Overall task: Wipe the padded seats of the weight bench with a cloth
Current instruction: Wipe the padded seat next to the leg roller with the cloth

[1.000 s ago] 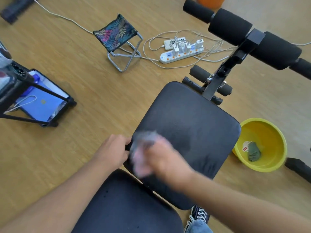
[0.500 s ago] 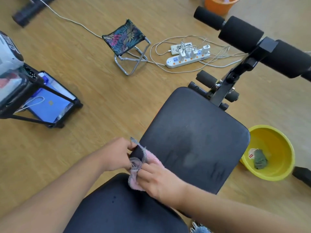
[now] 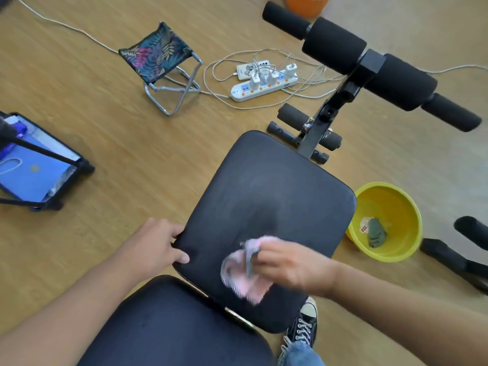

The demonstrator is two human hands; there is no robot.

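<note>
1. We look down on a light wooden plank floor (image 3: 111, 143) under a black weight bench.
2. Beyond the front black padded seat (image 3: 274, 207) we see the black foam roller bar (image 3: 369, 67), a white power strip (image 3: 264, 85) tangled in white cables, and a small folding stool with a leaf-print fabric top (image 3: 158, 56).
3. By the seat's right edge sits a round yellow plastic basin (image 3: 396, 249); inside lies a crumpled grey-green rag (image 3: 376, 235) beside a small label.
4. Our left hand (image 3: 158, 247) curls around the seat's left edge, thumb on top.
5. Our right hand (image 3: 290, 262), motion-blurred, bunches a pink and grey fringed cloth (image 3: 243, 270) against the near part of that seat.
6. The rear black padded seat (image 3: 171, 326) lies nearest us, untouched.
</note>
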